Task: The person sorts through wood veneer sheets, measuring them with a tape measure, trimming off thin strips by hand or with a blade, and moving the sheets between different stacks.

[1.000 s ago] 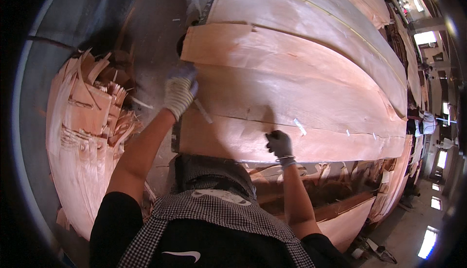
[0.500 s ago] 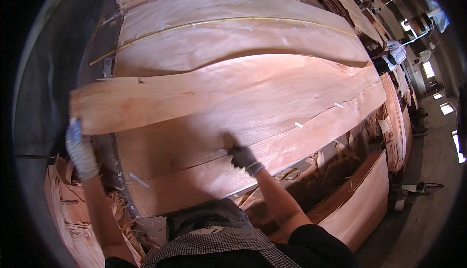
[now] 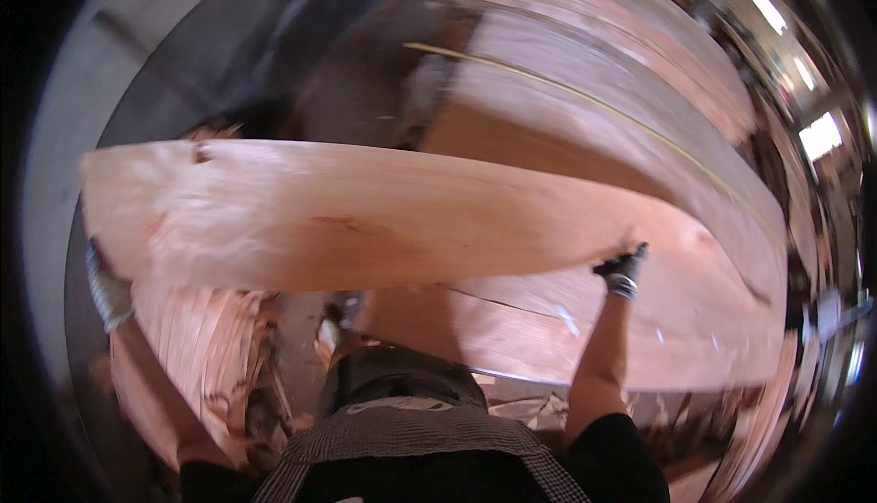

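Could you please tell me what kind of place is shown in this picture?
Most likely a wood-veneer workshop. A long, thin wooden sheet is held up in front, broad wooden sheets lie beyond it, and a pile of wood strips shows at the lower left.

Warm orange-tan right across the veneer sheet [image 3: 411, 215], flecked reddish brown! Beyond it, a yellow strip [image 3: 585, 96]; at its left end, the left hand [image 3: 111, 297] gloved pale grey; nearside, dark glove fingers on the right hand [image 3: 623, 272], black sleeves [image 3: 614, 457].
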Tool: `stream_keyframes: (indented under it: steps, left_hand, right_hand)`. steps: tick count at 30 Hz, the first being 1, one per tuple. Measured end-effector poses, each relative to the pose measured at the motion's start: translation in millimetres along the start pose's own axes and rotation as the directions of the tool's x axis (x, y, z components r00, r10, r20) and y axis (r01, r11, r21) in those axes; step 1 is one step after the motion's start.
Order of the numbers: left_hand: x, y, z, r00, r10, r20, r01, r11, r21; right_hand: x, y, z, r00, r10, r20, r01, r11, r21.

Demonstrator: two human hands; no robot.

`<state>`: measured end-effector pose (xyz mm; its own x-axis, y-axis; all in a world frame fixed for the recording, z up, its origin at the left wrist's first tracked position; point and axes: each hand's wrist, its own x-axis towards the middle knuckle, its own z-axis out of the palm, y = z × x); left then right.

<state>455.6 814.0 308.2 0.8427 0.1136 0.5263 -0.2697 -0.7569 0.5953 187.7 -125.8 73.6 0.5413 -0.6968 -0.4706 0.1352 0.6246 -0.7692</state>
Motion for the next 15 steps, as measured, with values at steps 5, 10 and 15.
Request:
stream_keyframes:
  steps: [5,10,15]
  left_hand:
    - [-43,-178,-2,0.806,-0.516,0.289,0.383,0.084,-0.92]
    - [-92,-266,-22,0.386,-0.897,0.216,0.287,-0.106,-0.952]
    - [-140,-400,-270,0.631,-0.772,-0.074,0.313,0.341,-0.886]
  right_hand:
    - [2,-2,96,0.913,-0.395,-0.096,0.347,0.88,-0.325]
    - [-121,37,366,0.69,-0.72,0.07,0.51,0.415,-0.753]
    - [-181,250,669,0.543,-0.43,0.721,0.831,0.155,-0.534]
